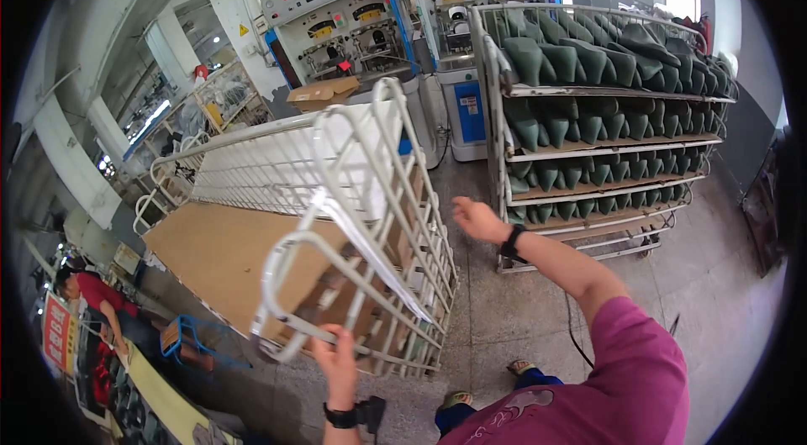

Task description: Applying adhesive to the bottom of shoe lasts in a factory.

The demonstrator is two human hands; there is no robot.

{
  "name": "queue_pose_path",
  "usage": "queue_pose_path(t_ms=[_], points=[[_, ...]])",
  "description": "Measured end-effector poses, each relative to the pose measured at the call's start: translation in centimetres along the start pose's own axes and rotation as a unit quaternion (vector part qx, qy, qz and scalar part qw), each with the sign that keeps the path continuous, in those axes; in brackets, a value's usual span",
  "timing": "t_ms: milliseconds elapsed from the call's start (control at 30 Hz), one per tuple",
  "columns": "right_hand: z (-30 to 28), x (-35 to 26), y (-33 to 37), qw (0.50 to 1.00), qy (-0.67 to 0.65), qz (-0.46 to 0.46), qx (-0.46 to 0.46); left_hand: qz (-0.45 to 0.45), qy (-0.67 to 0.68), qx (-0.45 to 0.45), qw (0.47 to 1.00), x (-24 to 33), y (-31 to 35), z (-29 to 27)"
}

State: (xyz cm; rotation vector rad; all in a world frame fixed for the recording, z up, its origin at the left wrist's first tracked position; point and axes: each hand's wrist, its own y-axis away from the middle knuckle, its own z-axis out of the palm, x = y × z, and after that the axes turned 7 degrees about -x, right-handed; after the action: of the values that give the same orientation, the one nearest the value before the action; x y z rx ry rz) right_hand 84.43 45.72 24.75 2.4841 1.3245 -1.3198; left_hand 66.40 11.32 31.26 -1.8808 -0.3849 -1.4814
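Note:
A white metal-frame rack cart (399,193) with mesh sides stands in front of me, its brown board shelf (227,247) bare on top. My left hand (338,365) is closed round the curved tube at the cart's near end. My right hand (481,221) is stretched forward over the floor, between this cart and a second one. Its fingers are curled in, and nothing shows in them. The second rack cart (605,94), at the right, carries rows of dark green shoe lasts (580,63) on several shelves.
Two machines (353,25) with screens and buttons stand at the back; an open cardboard box (324,94) is before the left one. A black cable (576,331) lies by my feet. At the lower left, a person in red (101,294) bends beside a blue-framed stool (181,340).

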Motion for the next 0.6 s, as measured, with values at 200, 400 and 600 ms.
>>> queue_pose_path(t_ms=[200,400,600], points=[[0.9,0.3,3.7,0.985,-0.070,-0.109,-0.111,0.017,0.027,0.128,0.991,0.3,0.1,0.8],[-9.0,2.4,7.4,0.990,-0.046,-0.097,-0.086,0.029,-0.039,0.162,0.986,2.1,3.3,5.7],[-13.1,4.6,13.6,0.993,-0.060,-0.061,-0.082,0.027,-0.033,0.172,0.984,5.3,6.8,12.7]])
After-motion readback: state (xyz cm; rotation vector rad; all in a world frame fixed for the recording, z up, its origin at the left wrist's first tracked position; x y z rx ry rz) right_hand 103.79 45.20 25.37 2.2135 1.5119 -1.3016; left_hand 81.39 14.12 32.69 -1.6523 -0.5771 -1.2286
